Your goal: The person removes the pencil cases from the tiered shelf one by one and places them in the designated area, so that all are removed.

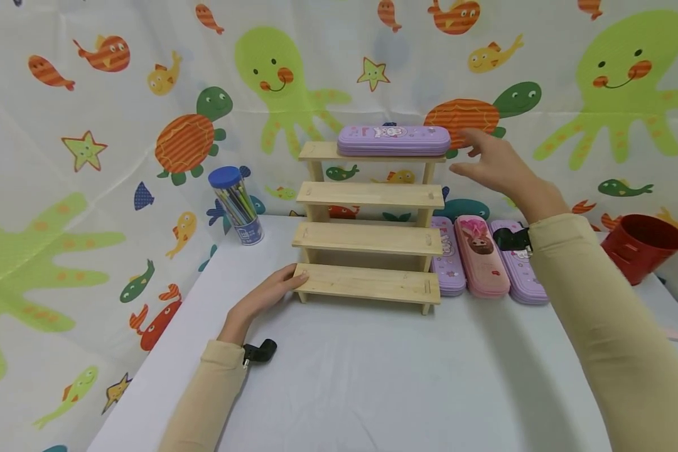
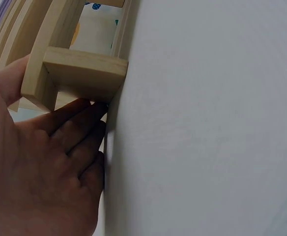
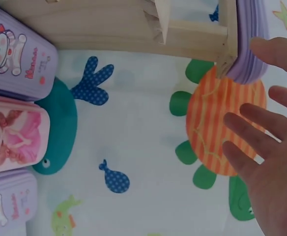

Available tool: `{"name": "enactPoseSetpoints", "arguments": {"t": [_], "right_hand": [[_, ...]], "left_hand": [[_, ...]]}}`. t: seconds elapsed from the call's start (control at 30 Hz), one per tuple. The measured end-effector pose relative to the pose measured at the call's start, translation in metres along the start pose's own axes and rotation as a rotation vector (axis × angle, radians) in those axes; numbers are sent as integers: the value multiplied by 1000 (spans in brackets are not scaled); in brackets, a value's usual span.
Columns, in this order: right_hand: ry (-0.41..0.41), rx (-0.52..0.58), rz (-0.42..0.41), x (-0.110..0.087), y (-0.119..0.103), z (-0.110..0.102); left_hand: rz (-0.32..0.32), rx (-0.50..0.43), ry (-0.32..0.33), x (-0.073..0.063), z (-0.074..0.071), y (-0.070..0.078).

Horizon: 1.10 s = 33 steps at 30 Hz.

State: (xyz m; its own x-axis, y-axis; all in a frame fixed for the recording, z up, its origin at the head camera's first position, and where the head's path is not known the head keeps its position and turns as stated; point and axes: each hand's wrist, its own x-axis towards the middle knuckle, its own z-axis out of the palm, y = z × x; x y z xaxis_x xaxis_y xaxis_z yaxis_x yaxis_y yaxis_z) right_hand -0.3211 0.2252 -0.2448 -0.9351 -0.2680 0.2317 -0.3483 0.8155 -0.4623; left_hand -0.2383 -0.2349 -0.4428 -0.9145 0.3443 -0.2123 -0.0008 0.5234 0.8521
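A four-step wooden display shelf (image 1: 367,236) stands on the white table. My left hand (image 1: 268,292) grips the left end of its lowest step, and in the left wrist view the thumb lies on one side of the board with the fingers on the other. On the top step lies a purple pencil case (image 1: 394,141) with a cartoon print. My right hand (image 1: 500,163) is in the air just right of that case, fingers spread and apart from it in the head view. In the right wrist view the palm and fingers (image 3: 254,130) show nothing held.
Right of the shelf lie a purple case (image 1: 451,263), a pink case (image 1: 482,257) and another purple case (image 1: 522,270). Beyond them is a red bucket (image 1: 635,248). A blue-lidded tub of pencils (image 1: 237,204) stands back left. A sea-animal cloth (image 1: 328,56) hangs behind.
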Motion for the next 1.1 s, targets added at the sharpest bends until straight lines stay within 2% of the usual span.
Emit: {"name": "enactPoseSetpoints", "arguments": {"t": [0.17, 0.43, 0.83, 1.1], "right_hand": [[-12, -16, 8, 8, -7, -3], [11, 15, -31, 20, -14, 9], [36, 119, 34, 29, -30, 19], [102, 103, -22, 32, -35, 28]], "left_hand": [[-6, 3, 5, 0, 0, 1], [-27, 8, 2, -1, 3, 0], [-9, 5, 3, -3, 1, 1], [-6, 3, 12, -3, 1, 1]]}}
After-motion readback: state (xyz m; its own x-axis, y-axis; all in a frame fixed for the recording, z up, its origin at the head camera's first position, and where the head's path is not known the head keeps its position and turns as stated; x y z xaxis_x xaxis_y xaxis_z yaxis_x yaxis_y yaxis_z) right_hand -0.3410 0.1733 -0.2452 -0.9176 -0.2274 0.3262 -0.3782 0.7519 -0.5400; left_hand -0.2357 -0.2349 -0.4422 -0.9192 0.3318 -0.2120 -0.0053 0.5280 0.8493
